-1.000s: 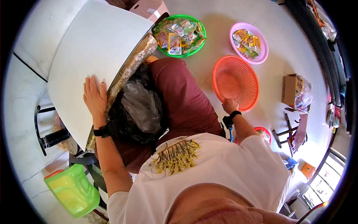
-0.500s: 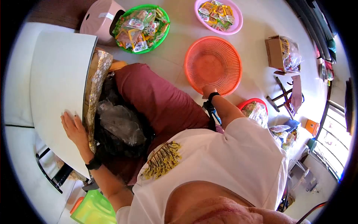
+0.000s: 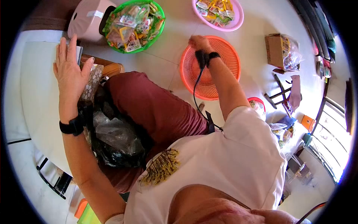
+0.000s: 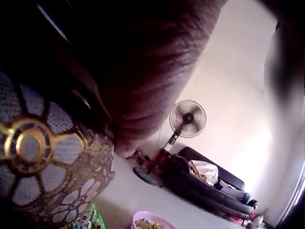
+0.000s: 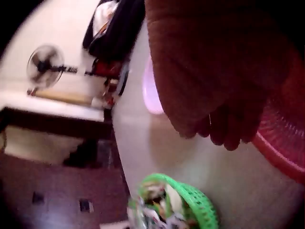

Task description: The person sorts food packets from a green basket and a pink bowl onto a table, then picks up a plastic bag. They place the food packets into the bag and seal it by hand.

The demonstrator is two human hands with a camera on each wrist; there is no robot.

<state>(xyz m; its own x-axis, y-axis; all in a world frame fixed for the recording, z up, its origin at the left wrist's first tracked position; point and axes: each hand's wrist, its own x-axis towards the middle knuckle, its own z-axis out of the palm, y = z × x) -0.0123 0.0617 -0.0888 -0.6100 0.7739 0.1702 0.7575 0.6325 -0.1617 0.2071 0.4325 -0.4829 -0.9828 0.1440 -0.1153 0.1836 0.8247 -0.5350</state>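
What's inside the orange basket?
In the orange basket, only bare perforated wall and bottom show. The right hand, wrist device and forearm cover part, so anything beneath them can't be seen.

White short-sleeved shirt [image 3: 220, 160], yellow-and-dark tree print [image 3: 163, 168], maroon trousers [image 3: 149, 104], black wrist straps [image 3: 71, 126], thin dark cable [image 3: 194, 90]

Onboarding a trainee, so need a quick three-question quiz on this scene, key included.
1. Which hand is nearer the orange basket?
2. True or false: the left hand is clenched in a fist.
3. Fill the gap: the green basket is piled with ____.

Key
1. The right hand.
2. False; its fingers are straight.
3. Packets.
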